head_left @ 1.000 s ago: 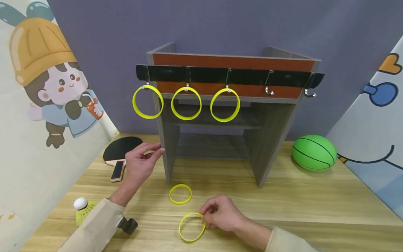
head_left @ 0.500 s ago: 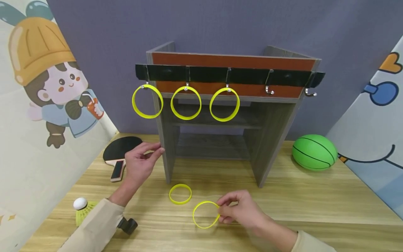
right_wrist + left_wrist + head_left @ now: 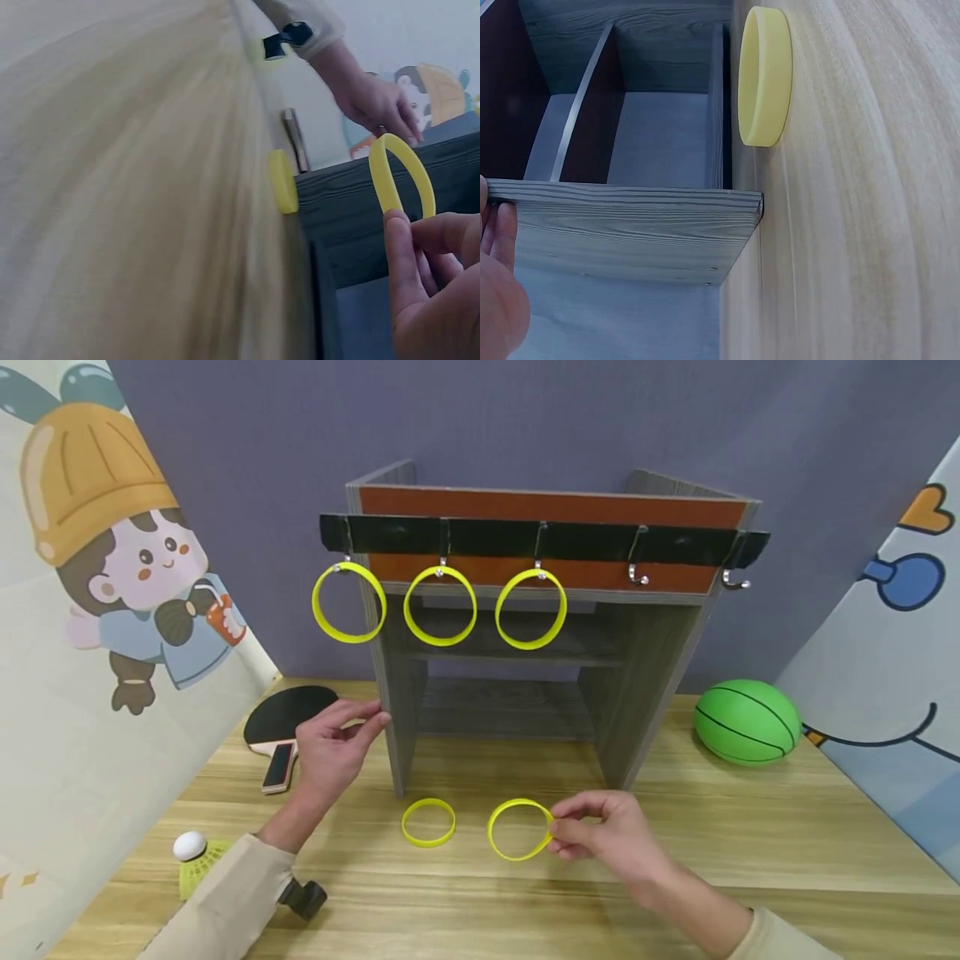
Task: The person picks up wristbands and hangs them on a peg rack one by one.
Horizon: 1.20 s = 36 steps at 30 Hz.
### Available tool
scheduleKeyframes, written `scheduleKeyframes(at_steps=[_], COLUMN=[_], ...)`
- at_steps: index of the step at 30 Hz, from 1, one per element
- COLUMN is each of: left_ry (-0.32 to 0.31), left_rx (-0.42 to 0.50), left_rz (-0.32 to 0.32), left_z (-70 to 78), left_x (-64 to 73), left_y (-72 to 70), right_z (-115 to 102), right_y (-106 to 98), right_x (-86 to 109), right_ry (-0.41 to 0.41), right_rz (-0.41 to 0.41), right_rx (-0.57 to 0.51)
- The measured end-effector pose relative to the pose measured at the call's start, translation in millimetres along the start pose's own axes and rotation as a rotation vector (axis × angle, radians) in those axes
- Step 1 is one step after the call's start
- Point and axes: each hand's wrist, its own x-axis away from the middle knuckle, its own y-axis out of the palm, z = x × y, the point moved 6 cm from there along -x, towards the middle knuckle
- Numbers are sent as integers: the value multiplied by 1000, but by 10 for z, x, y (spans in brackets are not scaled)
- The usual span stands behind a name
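My right hand (image 3: pixel 617 835) pinches a thin yellow ring (image 3: pixel 519 802) by its right side, holding it up off the table in front of the shelf unit. The right wrist view shows thumb and fingers closed on the ring's lower edge (image 3: pixel 384 180). With thumb and fingers, my left hand (image 3: pixel 333 750) grips the front edge of the grey left side panel (image 3: pixel 390 735). A second yellow ring (image 3: pixel 428 843) lies flat on the table between the hands. From the black rail (image 3: pixel 495 535), three yellow rings hang on the left hooks; the two right hooks (image 3: pixel 638 578) hold nothing.
On the left lie a black table tennis bat (image 3: pixel 291 717) and a yellow shuttlecock (image 3: pixel 197 862). A green ball (image 3: pixel 747 722) rests right of the shelf unit. Printed walls stand at both sides, a grey-blue one (image 3: pixel 525 418) behind.
My right hand has carried the pinched ring up, forward and to the right, away from near the table's front. My left hand stays on the side panel.
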Motion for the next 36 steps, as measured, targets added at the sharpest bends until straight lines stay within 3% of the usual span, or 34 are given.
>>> scheduleKeyframes(at_steps=[2, 9, 16, 21, 29, 36], left_ry=[-1, -11, -12, 5, 3, 8], left_rx=[-1, -10, -31, -23, -23, -26], left_rz=[1, -7, -10, -5, 5, 5], left_z=[4, 248, 274, 246, 22, 6], left_x=[1, -45, -52, -46, 10, 11], left_y=[4, 71, 66, 57, -4, -14], right_z=[-67, -351, -643, -802, -1067, -1278], right_y=[-32, -147, -226, -254, -315, -439], right_x=[-14, -13, 15, 31, 41, 63], right_ry=[-16, -72, -171, -217, -269, -313], right_rz=[14, 75, 82, 85, 97, 129], right_rx=[-10, -92, -178, -270, -375, -529])
